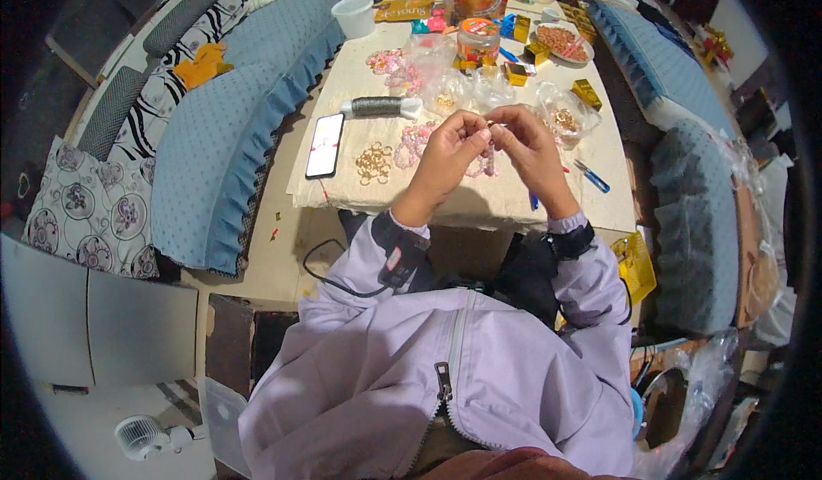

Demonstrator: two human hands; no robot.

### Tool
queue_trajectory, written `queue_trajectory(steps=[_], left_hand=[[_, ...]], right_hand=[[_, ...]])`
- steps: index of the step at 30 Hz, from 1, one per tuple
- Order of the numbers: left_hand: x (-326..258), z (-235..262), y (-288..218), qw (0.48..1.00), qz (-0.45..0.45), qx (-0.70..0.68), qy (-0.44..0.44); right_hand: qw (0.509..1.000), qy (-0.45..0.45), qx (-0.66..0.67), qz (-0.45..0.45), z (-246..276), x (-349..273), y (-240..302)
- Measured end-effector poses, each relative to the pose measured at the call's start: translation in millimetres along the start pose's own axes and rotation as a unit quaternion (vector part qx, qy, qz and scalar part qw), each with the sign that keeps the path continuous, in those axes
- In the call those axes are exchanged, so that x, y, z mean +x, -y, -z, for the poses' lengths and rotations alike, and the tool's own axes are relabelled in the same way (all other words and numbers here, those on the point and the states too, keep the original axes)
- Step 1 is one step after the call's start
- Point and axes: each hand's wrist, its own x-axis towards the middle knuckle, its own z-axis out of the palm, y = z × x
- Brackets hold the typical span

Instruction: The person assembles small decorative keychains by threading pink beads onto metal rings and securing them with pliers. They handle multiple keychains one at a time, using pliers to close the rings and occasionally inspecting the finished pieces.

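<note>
My left hand (456,146) and my right hand (528,146) meet over the near part of the table, thumbs and fingertips closed together. Whatever small thing they pinch is mostly hidden by the fingers. Just below, a strand of pinkish beads (485,165) shows between the hands; I cannot tell whether it hangs from them. More pink beaded strands (414,142) lie beside my left hand. Further left are a pile of gold-coloured rings (374,163) and a lit phone (324,146). Right of my right hand, a plastic bag (567,119) holds gold-coloured pieces.
A bundle of dark grey cord (381,107) lies behind the phone. Blue-handled snips (592,176) rest near the table's right edge. Farther back stand an orange-lidded jar (478,41), a white tub (354,17) and a plate of nuts (561,41). Blue-covered sofas (248,95) flank the table.
</note>
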Motion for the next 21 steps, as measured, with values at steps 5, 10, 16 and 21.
queue_trajectory(steps=[5, 10, 16, 21], left_hand=[[-2, -1, 0, 0.999, 0.04, -0.025, -0.021], [1, 5, -5, 0.986, 0.136, -0.096, -0.003], [2, 6, -8, 0.969, 0.192, -0.153, -0.029], [-4, -10, -3, 0.995, 0.054, -0.052, -0.072]], right_hand=[[0.995, -0.011, -0.089, 0.037, 2, 2, 2], [0.948, -0.059, -0.264, 0.169, -5, -1, 11], [0.902, -0.09, -0.379, 0.187, -12, -6, 17], [0.902, -0.103, -0.362, 0.212, -15, -10, 14]])
